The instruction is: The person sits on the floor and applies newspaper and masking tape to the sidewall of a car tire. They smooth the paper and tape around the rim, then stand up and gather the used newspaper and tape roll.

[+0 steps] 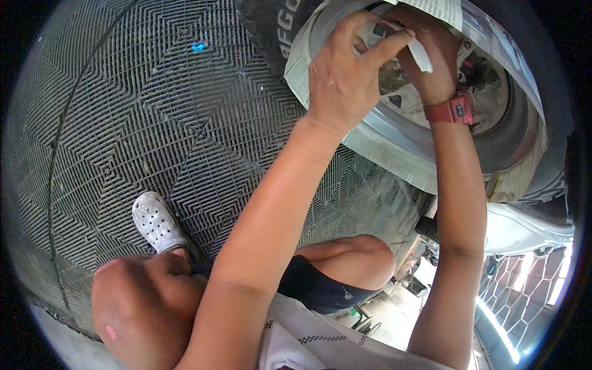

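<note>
A car wheel (398, 145) has sheets of newspaper (300, 77) tucked around its rim, between the metal and the black tyre (262, 21). My left hand (345, 77) is raised at the rim's left side, thumb and forefinger pinched together at the upper end of a short white strip (421, 55) that looks like tape. My right hand (435, 55), with a red watch (455, 110) on its wrist, reaches into the wheel opening just behind the strip. Its fingers are shaded and partly covered by the left fingertips and the paper, so their grip does not show.
Ribbed dark floor tiles (154, 117) spread to the left, with a small blue scrap (197, 47) on them. Below are my bent knees and a white clog (157, 222). A silver car body panel (524, 228) and a metal grille gate (524, 290) stand at the right.
</note>
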{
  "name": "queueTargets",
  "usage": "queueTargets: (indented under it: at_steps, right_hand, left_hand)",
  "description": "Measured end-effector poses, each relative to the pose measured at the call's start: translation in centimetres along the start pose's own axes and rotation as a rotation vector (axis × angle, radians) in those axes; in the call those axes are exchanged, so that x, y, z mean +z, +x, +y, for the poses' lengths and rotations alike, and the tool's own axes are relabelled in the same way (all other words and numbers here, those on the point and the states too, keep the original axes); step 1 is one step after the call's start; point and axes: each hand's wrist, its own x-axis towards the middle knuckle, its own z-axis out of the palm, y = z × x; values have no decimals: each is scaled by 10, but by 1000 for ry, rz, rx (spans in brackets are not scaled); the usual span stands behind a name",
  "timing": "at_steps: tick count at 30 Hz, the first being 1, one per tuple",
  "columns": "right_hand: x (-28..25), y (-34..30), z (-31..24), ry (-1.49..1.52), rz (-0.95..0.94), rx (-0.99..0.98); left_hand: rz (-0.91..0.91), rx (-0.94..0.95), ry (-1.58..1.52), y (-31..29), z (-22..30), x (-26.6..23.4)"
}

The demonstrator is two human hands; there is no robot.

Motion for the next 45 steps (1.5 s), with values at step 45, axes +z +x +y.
queueTargets:
  at_steps: [45]
  right_hand:
    - [6,12,6,-320,-167,-80]
  left_hand:
    - [-436,-819,-405,-11,-22,62]
